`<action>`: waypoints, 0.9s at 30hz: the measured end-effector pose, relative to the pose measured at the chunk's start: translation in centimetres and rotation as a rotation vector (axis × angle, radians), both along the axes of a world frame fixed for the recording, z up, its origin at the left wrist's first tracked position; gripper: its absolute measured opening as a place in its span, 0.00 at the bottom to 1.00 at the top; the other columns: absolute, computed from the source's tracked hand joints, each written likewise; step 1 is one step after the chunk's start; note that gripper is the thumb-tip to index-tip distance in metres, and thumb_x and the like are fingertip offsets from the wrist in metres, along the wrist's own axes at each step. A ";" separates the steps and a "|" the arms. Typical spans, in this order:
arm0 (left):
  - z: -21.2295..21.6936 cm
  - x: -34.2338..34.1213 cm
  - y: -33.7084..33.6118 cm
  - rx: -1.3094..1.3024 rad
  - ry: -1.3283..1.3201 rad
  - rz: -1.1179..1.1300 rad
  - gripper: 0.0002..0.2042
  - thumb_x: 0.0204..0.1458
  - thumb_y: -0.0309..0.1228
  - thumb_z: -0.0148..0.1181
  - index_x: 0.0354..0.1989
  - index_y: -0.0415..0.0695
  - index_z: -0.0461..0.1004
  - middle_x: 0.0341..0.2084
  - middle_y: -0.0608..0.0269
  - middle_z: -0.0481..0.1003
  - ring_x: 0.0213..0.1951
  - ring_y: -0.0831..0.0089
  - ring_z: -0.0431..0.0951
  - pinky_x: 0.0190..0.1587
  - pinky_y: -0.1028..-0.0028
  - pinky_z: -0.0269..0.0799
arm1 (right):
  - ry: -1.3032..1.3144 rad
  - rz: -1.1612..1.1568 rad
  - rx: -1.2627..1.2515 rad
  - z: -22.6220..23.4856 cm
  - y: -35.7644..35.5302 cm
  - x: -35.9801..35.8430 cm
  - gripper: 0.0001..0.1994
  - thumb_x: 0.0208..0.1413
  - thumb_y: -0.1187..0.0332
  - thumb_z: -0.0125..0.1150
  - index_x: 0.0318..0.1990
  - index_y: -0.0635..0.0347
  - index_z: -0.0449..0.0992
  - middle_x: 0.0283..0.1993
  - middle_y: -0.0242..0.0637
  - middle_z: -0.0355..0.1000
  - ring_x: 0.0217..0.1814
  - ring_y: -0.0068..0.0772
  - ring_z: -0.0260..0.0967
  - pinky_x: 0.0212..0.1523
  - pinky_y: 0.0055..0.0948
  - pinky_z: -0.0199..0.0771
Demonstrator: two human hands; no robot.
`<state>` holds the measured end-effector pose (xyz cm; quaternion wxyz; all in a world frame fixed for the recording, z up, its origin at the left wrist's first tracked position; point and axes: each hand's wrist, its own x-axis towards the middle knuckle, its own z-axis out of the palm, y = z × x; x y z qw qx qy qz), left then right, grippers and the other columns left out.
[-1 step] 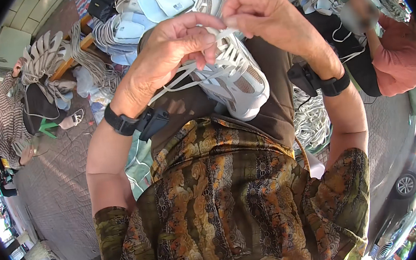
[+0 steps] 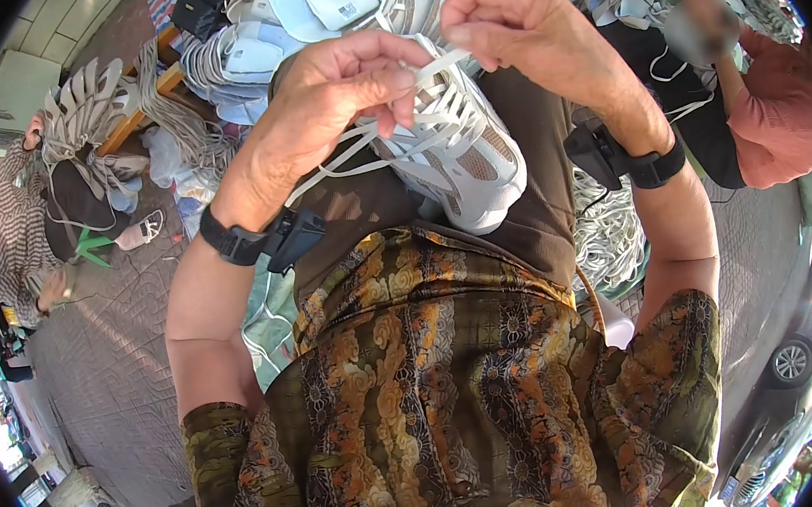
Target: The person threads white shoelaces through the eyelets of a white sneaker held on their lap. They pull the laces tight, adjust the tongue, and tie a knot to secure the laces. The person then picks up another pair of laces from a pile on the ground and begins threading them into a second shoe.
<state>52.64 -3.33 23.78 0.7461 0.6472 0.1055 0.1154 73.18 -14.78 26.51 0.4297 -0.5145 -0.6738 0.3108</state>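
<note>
A white and grey sneaker (image 2: 464,165) lies on my lap between my thighs, its heel toward me. Laces criss-cross its front, and loose lengths trail to the left. My left hand (image 2: 351,83) is closed in a pinch on a flat white shoelace (image 2: 434,67) above the shoe. My right hand (image 2: 509,26) pinches the same lace at its other end, so a short stretch runs between the two hands. Part of the shoe's toe end is hidden behind my hands.
Stacked pale shoe uppers (image 2: 246,59) lie ahead. White laces (image 2: 610,239) are heaped by my right thigh. One person (image 2: 6,214) sits at the left with uppers, another (image 2: 779,120) at the right. A dark car (image 2: 786,344) stands lower right.
My right hand has shifted slightly to the right, away from my left hand. More of the lace now shows between them, drawn straight.
</note>
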 end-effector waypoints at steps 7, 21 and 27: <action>0.1 -1.5 -0.5 0.169 0.113 0.068 0.15 0.56 0.30 0.55 0.49 0.35 0.71 0.33 0.59 0.77 0.32 0.76 0.77 0.27 0.81 0.71 | 0.050 0.069 0.072 -2.1 0.8 -1.5 0.02 0.58 0.75 0.56 0.37 0.62 0.72 0.25 0.20 0.62 0.28 0.09 0.56 0.29 0.15 0.59; -0.4 -0.4 -0.8 0.494 0.245 0.119 0.08 0.54 0.31 0.56 0.30 0.39 0.75 0.20 0.65 0.77 0.24 0.83 0.75 0.25 0.83 0.65 | 0.044 -0.001 -0.013 -4.3 1.6 -2.7 0.03 0.57 0.74 0.58 0.37 0.63 0.72 0.24 0.21 0.64 0.29 0.10 0.60 0.30 0.16 0.64; -1.3 -0.3 -0.8 0.780 0.171 0.174 0.10 0.53 0.33 0.58 0.32 0.38 0.76 0.23 0.62 0.78 0.26 0.82 0.73 0.30 0.80 0.67 | 0.030 0.015 -0.099 -4.4 1.8 -2.3 0.04 0.59 0.73 0.58 0.38 0.63 0.72 0.27 0.23 0.67 0.30 0.11 0.63 0.33 0.16 0.67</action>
